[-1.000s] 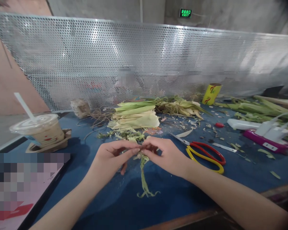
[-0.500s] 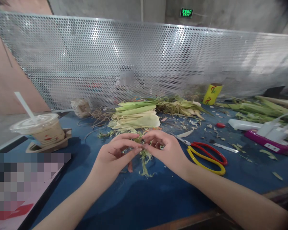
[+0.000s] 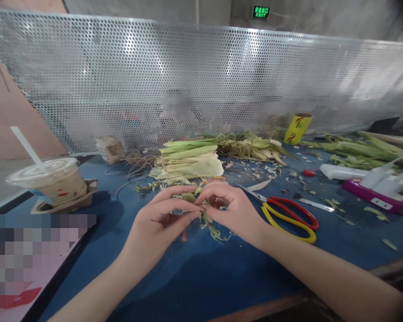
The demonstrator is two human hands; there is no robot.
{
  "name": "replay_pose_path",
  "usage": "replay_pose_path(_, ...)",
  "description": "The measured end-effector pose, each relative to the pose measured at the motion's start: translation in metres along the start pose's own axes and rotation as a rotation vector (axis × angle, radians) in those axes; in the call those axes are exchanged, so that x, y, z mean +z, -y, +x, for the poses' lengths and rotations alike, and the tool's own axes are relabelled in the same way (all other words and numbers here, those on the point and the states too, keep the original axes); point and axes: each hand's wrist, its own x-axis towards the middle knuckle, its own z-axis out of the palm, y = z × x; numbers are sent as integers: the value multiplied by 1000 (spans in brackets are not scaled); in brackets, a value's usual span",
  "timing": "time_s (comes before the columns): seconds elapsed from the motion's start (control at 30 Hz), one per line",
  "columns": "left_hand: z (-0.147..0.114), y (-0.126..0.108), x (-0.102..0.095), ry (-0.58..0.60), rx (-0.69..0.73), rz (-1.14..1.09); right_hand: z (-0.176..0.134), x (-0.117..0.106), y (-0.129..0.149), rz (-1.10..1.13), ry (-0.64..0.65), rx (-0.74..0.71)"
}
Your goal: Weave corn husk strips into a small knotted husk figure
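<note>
My left hand [image 3: 163,219] and my right hand [image 3: 233,210] meet over the middle of the blue table, thumbs and fingertips pinched together. Between them is a small green bundle of shredded plant strips [image 3: 219,233], seemingly corn husk; its curly ends hang below the right fingers. The fingers hide most of it. Just beyond lies a stack of pale green corn husks [image 3: 188,163]. Scissors [image 3: 289,214] with one red and one yellow handle rest open to the right of my right hand.
A lidded drink cup [image 3: 50,179] sits in a cardboard holder at left, near a bundle of twine [image 3: 137,161]. At right are a purple power strip [image 3: 376,197], a blade [image 3: 317,205], a yellow roll [image 3: 297,129] and more husks [image 3: 366,150]. A perforated metal screen [image 3: 201,80] stands behind.
The hanging strip ends have swung to the right and up. Both hands stay pinched together, with the fingers slightly shifted. The camera view has moved a little.
</note>
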Motion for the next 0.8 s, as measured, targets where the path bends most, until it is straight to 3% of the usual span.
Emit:
replay_pose_path(0.3, 1, -4, -5, 50, 37, 54, 2, -4, -5, 366, 158, 251)
replay_pose_path(0.53, 0, 0, -11, -37, 363, 589, 3, -4, -7, 282, 142, 299)
replay_pose_path(0.67, 1, 0, -11, -3, 569, 921, 3, -3, -5, 196, 132, 291)
replay_pose_path(0.8, 1, 1, -11, 3, 670, 1126, 3, -2, -5, 142, 127, 275)
